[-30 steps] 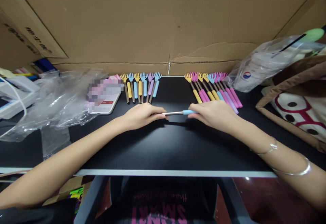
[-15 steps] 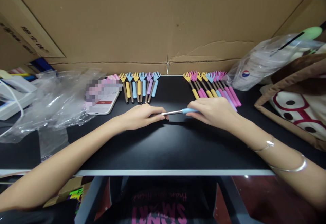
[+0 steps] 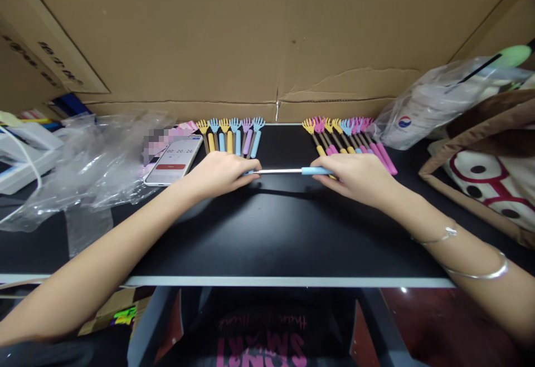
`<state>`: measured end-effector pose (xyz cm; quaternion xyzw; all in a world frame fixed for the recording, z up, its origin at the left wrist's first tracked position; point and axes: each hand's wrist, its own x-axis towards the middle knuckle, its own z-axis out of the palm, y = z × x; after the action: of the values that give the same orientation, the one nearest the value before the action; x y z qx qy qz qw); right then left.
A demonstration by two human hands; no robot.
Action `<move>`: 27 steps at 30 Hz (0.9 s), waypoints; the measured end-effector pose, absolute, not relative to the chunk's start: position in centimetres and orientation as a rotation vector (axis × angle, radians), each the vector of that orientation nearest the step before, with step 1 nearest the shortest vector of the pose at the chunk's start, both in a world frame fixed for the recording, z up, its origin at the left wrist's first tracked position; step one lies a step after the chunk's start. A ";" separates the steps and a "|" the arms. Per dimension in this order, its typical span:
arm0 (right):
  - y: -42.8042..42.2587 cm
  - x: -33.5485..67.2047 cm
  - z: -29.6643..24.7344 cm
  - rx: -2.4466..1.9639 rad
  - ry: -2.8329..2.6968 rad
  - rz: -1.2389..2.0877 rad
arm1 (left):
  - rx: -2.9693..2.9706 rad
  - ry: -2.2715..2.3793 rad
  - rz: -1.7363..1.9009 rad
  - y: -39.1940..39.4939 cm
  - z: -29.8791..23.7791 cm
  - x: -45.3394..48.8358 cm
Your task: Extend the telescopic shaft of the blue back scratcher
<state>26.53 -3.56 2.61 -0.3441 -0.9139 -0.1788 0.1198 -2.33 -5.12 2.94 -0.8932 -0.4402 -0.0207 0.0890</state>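
Note:
A back scratcher (image 3: pixel 279 171) with a thin metal rod and a light blue handle lies level between my hands, above the black table (image 3: pixel 267 233). My left hand (image 3: pixel 225 173) is closed around its far end, where a bit of blue shows and the rest is hidden by the fingers. Wrapped round the blue handle is my right hand (image 3: pixel 351 177). Behind my left hand lies a row of back scratchers (image 3: pixel 238 140) with yellow, blue and purple claw heads. Past my right hand lies another row of back scratchers (image 3: pixel 381 152) in yellow, pink, blue and purple, partly covered by that hand.
A phone (image 3: pixel 171 161) showing a timer lies left of the nearer row, beside crumpled clear plastic bags (image 3: pixel 100 161). On the right stand a bagged cup (image 3: pixel 430 111) and a brown and white bag (image 3: pixel 480 183). Cardboard (image 3: pixel 234 38) walls the table's back edge.
My left hand has moved left and slightly away from me, widening the gap between the hands. More of the metal rod shows, and the back scratcher is now level instead of tilted.

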 end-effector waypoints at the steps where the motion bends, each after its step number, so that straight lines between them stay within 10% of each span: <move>1: -3.4 26.7 2.7 -1.028 -2.666 -0.529 | -2.609 -1.295 -0.056 -5.0 2.9 -2.4; 27: -3.0 26.8 2.0 -1.217 -2.686 -0.014 | -2.433 -0.972 -0.413 -4.9 2.1 -3.3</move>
<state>26.79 -2.99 2.03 -0.4106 -0.9067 -0.0046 0.0961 -3.26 -4.87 2.07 -0.8900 -0.3555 -0.1511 0.2422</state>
